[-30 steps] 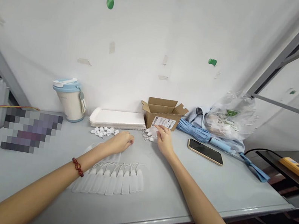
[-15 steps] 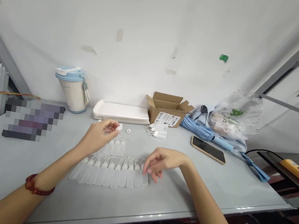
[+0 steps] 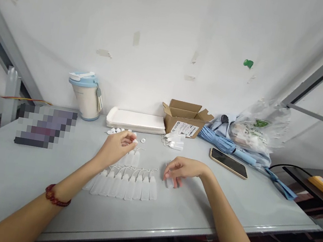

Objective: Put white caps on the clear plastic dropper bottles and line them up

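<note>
2 fingertips of the left hand (image 3: 116, 147), thumb and forefinger, seem to pinch a small white piece (image 3: 135, 142), while the right hand (image 3: 183, 169) points downward, its bent fingers apparently closed on a translucent tube (image 3: 170, 182); blur hides the exact grip. Just beside that tube lies a row of corded tubes (image 3: 130, 188), with a shorter row (image 3: 133, 158) behind, near the left hand. Farther out sit white caps (image 3: 114, 131), 1 loose cap (image 3: 143, 140) and an open carton (image 3: 184, 125). I'd call this picking up and positioning, 1 item per hand; the next move calls for light, steady fingers clear of the cords.
</note>
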{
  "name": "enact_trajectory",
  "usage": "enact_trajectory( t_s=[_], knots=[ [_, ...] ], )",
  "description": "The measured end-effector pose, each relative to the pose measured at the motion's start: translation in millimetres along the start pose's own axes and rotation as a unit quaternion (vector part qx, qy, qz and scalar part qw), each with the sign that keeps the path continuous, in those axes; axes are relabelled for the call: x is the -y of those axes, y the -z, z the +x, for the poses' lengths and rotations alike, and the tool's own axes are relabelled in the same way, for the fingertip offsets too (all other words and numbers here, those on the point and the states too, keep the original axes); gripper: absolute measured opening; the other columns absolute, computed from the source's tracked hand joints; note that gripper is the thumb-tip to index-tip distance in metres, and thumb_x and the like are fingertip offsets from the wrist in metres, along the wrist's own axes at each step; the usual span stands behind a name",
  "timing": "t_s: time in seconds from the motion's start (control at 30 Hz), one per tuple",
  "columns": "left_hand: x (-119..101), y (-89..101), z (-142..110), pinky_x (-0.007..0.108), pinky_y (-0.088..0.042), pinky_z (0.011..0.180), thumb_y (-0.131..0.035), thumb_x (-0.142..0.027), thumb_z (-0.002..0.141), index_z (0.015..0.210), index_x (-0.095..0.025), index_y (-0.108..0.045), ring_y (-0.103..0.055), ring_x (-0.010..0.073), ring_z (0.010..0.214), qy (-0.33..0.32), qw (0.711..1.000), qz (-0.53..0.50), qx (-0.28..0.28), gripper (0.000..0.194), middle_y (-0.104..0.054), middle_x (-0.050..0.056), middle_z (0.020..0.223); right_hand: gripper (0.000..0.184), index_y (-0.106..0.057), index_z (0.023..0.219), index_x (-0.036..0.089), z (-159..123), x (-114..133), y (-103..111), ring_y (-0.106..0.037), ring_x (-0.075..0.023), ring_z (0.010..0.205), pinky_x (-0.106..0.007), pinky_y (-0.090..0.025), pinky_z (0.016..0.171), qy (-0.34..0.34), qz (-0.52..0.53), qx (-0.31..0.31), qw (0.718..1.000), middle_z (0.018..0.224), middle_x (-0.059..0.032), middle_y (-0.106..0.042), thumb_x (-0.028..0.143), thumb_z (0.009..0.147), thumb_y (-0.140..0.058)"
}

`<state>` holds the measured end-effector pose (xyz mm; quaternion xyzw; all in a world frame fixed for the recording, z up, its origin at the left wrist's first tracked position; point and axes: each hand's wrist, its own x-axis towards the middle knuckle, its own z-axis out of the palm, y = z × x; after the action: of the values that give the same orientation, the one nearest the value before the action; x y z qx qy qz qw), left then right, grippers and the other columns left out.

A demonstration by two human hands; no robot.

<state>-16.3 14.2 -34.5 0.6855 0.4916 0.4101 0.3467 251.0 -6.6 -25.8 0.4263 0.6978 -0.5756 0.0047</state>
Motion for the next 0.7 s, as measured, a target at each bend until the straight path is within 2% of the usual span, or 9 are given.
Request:
enact_trajectory(
  t_s=[0.07,0.17,0.27,0.37,0.47,0.7],
  knots=[
    [-2,-0.4,0,0.035,-0.053,0.077,-0.063,-0.038,0.068,0.084,-0.016,-0.06,-0.066,0.0208,0.081,0.011,1.0,-0.01,0.01,0.028,-0.068,0.005,0.084,0.023,-0.063,0.082,0.014,2,-3,2,-0.058,-0.0099,0.051,-0.02,-0.04,0.049,0.047,0.014,-0.083,0.995,0.062,-0.0001,-0.063,0.037,0.078,-0.061],
    [-2,-1.7,0,0.034,-0.053,0.074,-0.065,-0.038,0.067,0.082,-0.016,-0.061,-0.065,0.0201,0.077,0.015,0.999,-0.016,0.024,0.027,-0.067,0.004,0.08,0.02,-0.057,0.079,0.016,9,-5,0,-0.059,-0.0111,0.06,-0.021,-0.04,0.054,0.14,0.035,-0.211,0.967,0.067,0.0006,-0.061,0.035,0.077,-0.064],
    [0,-4.1,-1,0.033,-0.053,0.07,-0.065,-0.038,0.068,0.086,-0.016,-0.062,-0.065,0.0189,0.071,0.02,0.998,-0.033,0.047,0.029,-0.067,0.003,0.077,0.018,-0.052,0.079,0.017,19,-2,-9,-0.06,-0.013,0.071,-0.022,-0.041,0.057,0.207,0.072,-0.272,0.937,0.08,-0.0027,-0.062,0.033,0.08,-0.06],
    [0,-7.5,-3,0.031,-0.052,0.065,-0.062,-0.039,0.071,0.092,-0.016,-0.065,-0.063,0.0172,0.067,0.022,0.994,-0.047,0.098,0.031,-0.068,0.004,0.078,0.018,-0.05,0.078,0.017,27,4,-22,-0.061,-0.0153,0.081,-0.025,-0.044,0.062,0.25,0.106,-0.274,0.923,0.094,-0.0073,-0.062,0.033,0.082,-0.058],
    [-5,-11.2,-6,0.03,-0.05,0.062,-0.057,-0.039,0.076,0.094,-0.017,-0.067,-0.062,0.0162,0.064,0.014,0.989,-0.044,0.14,0.03,-0.068,0.004,0.082,0.021,-0.048,0.077,0.018,35,9,-35,-0.061,-0.0168,0.082,-0.027,-0.044,0.062,0.264,0.142,-0.257,0.919,0.096,-0.0073,-0.062,0.035,0.081,-0.06],
    [-13,-14.7,-9,0.031,-0.052,0.067,-0.058,-0.041,0.075,0.09,-0.016,-0.064,-0.063,0.017,0.067,0.009,0.992,-0.076,0.097,0.03,-0.068,0.003,0.076,0.025,-0.043,0.077,0.02,41,13,-45,-0.06,-0.0155,0.08,-0.025,-0.043,0.06,0.267,0.185,-0.227,0.918,0.092,-0.0058,-0.062,0.037,0.081,-0.061]
  ],
)
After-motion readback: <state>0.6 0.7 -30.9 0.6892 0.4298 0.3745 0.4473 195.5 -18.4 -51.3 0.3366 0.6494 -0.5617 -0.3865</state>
